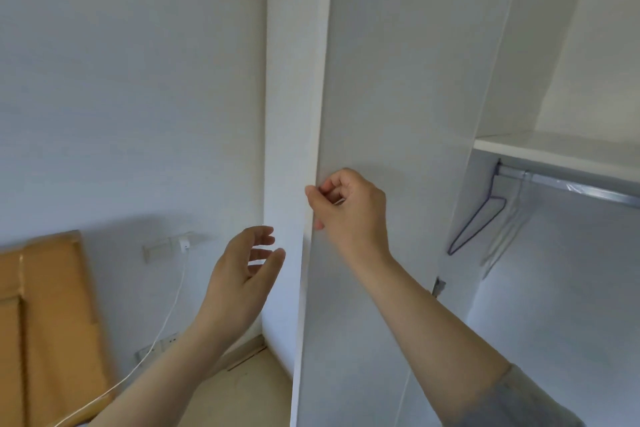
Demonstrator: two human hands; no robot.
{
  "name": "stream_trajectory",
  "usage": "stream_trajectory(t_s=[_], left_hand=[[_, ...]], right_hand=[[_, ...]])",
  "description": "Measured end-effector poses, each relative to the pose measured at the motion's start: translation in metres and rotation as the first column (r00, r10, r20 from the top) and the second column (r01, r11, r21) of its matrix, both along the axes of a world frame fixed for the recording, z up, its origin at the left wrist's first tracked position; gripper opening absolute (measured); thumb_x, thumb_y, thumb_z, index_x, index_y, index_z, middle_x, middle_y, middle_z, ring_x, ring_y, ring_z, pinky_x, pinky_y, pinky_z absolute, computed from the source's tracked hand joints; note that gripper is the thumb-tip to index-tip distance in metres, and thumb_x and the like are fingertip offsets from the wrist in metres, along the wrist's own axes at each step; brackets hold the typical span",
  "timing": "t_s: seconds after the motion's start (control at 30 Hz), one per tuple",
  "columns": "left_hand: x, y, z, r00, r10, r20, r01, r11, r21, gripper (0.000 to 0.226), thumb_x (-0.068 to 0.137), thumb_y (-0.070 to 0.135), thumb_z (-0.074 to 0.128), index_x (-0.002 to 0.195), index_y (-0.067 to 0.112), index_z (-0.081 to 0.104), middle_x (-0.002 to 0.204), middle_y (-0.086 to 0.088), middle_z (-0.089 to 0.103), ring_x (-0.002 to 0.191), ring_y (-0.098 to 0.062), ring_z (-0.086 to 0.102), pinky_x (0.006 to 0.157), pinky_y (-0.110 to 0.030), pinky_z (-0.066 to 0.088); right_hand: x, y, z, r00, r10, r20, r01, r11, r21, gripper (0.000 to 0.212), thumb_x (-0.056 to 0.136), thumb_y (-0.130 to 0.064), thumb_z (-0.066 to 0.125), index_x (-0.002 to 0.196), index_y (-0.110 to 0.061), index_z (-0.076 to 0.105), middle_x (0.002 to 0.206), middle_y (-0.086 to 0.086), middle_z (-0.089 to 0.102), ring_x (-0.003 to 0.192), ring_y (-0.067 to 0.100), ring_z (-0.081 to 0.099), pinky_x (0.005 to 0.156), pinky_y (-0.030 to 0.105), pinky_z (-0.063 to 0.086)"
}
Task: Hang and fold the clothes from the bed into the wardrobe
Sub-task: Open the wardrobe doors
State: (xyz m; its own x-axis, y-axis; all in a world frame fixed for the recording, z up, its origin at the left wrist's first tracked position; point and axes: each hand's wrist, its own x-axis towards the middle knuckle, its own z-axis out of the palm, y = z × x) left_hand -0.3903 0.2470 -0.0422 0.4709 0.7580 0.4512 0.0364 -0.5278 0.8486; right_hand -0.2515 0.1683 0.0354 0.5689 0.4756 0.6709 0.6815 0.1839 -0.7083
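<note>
The white wardrobe door stands swung out in front of me, its inner face towards me. My right hand grips the door's free edge, with fingers curled round it at about mid height. My left hand hovers just left of that edge, fingers relaxed and spread, holding nothing. Behind the door the wardrobe interior shows a shelf and a metal hanging rail. A blue wire hanger and a pale hanger hang from the rail. No clothes or bed are in view.
A second white door panel lies against the wall on the left. A brown wooden board leans low on the left. A white cable runs from a wall socket down to the floor. A hinge sits on the door's right side.
</note>
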Motion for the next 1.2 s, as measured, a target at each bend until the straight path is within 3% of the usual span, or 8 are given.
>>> stream_trajectory(t_s=[0.13,0.3,0.5,0.63,0.83,0.97,1.07,1.2], left_hand=[[-0.012,0.02,0.002,1.0,0.011,-0.007,-0.011,1.0,0.007,0.028,0.092,0.034,0.058,0.12,0.037,0.054,0.114,0.02,0.059,0.096,0.015,0.056,0.067,-0.005,0.044],[-0.015,0.022,0.006,1.0,-0.03,-0.002,0.03,1.0,0.001,0.027,0.093,0.032,0.058,0.119,0.039,0.054,0.114,0.02,0.06,0.097,0.012,0.057,0.069,-0.006,0.044],[-0.012,0.001,0.018,0.996,-0.06,0.059,0.058,0.998,0.036,0.024,0.092,0.026,0.06,0.113,0.038,0.057,0.105,0.017,0.064,0.094,0.004,0.06,0.069,-0.004,0.046],[-0.013,-0.023,0.027,0.987,-0.093,0.134,0.086,0.995,0.05,0.025,0.092,0.018,0.06,0.108,0.037,0.06,0.1,0.017,0.066,0.091,-0.002,0.062,0.069,-0.009,0.047],[0.004,-0.08,0.038,0.961,-0.209,0.183,0.202,0.978,0.057,0.019,0.09,0.025,0.061,0.107,0.034,0.061,0.098,0.015,0.067,0.089,-0.004,0.063,0.067,-0.014,0.051],[0.033,-0.126,0.038,0.935,-0.294,0.197,0.289,0.956,0.057,0.025,0.091,0.013,0.061,0.107,0.033,0.062,0.098,0.013,0.067,0.088,-0.006,0.063,0.072,-0.017,0.052],[0.063,-0.162,0.04,0.905,-0.373,0.207,0.369,0.928,0.058,0.026,0.091,0.012,0.061,0.106,0.033,0.062,0.098,0.011,0.067,0.086,-0.005,0.063,0.069,-0.013,0.05],[0.11,-0.212,0.049,0.831,-0.504,0.235,0.508,0.86,0.047,0.023,0.091,0.012,0.061,0.105,0.03,0.062,0.095,0.012,0.066,0.083,-0.002,0.063,0.065,-0.012,0.049]], right_hand=[[0.001,0.018,-0.006,0.998,-0.034,0.054,0.032,0.999,0.031,0.029,0.086,-0.023,0.069,0.067,-0.017,0.048,0.051,0.0,0.055,0.042,0.02,0.056,0.044,0.03,0.047],[0.004,0.013,-0.005,0.997,0.016,0.074,-0.016,1.0,-0.001,0.028,0.088,-0.025,0.069,0.069,-0.022,0.048,0.052,-0.007,0.057,0.038,0.009,0.057,0.044,0.015,0.042],[0.009,-0.014,-0.007,0.99,0.13,0.059,-0.127,0.991,-0.052,0.01,0.09,-0.019,0.065,0.08,-0.021,0.063,0.068,-0.007,0.068,0.064,0.009,0.068,0.062,0.014,0.049],[0.016,-0.048,-0.01,0.993,0.101,0.066,-0.097,0.993,-0.067,0.013,0.09,-0.015,0.064,0.083,-0.026,0.067,0.082,-0.013,0.07,0.081,0.008,0.07,0.068,0.01,0.047],[0.027,-0.117,-0.019,0.998,0.021,-0.058,-0.021,1.0,0.013,0.015,0.089,-0.011,0.068,0.086,-0.025,0.069,0.086,-0.01,0.071,0.083,0.011,0.07,0.074,0.016,0.052],[0.041,-0.181,-0.027,0.994,-0.054,-0.1,0.057,0.998,0.031,0.011,0.089,-0.011,0.068,0.089,-0.022,0.07,0.085,-0.009,0.071,0.081,0.005,0.068,0.072,0.011,0.048],[0.054,-0.234,-0.027,0.983,-0.15,-0.105,0.154,0.988,0.029,0.011,0.09,-0.012,0.067,0.088,-0.023,0.07,0.082,-0.008,0.072,0.08,0.007,0.067,0.073,0.017,0.051],[0.074,-0.305,-0.018,0.938,-0.324,-0.12,0.334,0.94,0.067,0.01,0.09,-0.015,0.066,0.089,-0.024,0.069,0.084,-0.004,0.072,0.083,0.016,0.068,0.082,0.038,0.057]])
